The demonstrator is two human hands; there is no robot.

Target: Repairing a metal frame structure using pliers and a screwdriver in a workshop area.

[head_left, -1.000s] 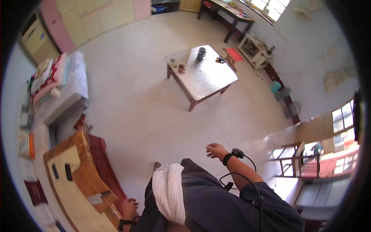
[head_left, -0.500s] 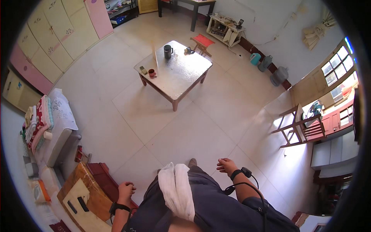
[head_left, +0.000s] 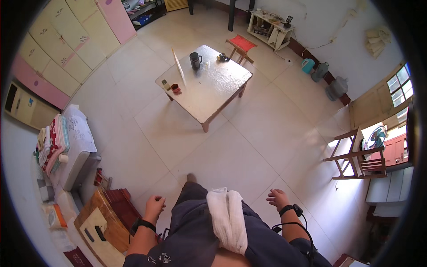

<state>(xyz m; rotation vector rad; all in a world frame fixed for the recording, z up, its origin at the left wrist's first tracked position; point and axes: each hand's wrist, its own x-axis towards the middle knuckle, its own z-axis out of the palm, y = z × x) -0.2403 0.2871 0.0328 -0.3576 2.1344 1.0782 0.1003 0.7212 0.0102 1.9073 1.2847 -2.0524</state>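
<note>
My left hand (head_left: pixel 155 206) hangs in the air by the left side of my body, its fingers loosely bent and a little apart, with nothing in it. On the other side, my right hand (head_left: pixel 278 199) is held out over the tiled floor, fingers apart and holding nothing. A white towel (head_left: pixel 227 220) drapes down my front between the two arms; neither hand touches it. Ahead stands a low table (head_left: pixel 212 100) bearing a dark thermos mug (head_left: pixel 195 61), a red cup (head_left: pixel 176 88), a small pale device (head_left: pixel 166 84) and a thin upright panel (head_left: pixel 178 66).
A wooden cabinet (head_left: pixel 113 222) stands close to my left arm, beyond it a bench (head_left: pixel 80 147) with folded bedding. A red-topped stool (head_left: pixel 241 43) sits behind the table. To the right is a wooden chair (head_left: pixel 356 155); water jugs (head_left: pixel 337 88) line the wall.
The view has shifted as I step forward: one foot now shows at the left. Both hands have risen slightly and sit further right in the picture; they hold nothing in both frames.
</note>
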